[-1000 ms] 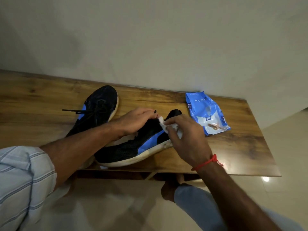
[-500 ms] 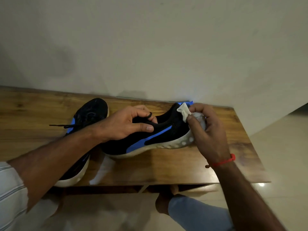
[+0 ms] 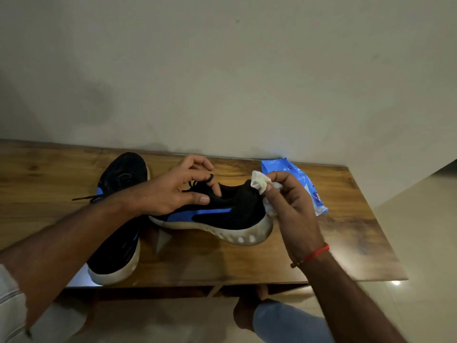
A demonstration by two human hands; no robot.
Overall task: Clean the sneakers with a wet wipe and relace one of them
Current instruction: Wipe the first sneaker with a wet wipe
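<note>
Beside the blue wipe pack (image 3: pixel 296 184), on the table (image 3: pixel 346 243): sneaker (image 3: pixel 222 214), light, soft-knit. Left hand (image 3: pixel 173 194) grips its collar, the firmest hold; right hand (image 3: pixel 289 206) pinches the limp wipe (image 3: pixel 259 184) against its heel.

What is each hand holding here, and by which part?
The left hand grips the nearer sneaker at its tongue and collar. The right hand pinches a crumpled wet wipe against the sneaker's heel.
</note>
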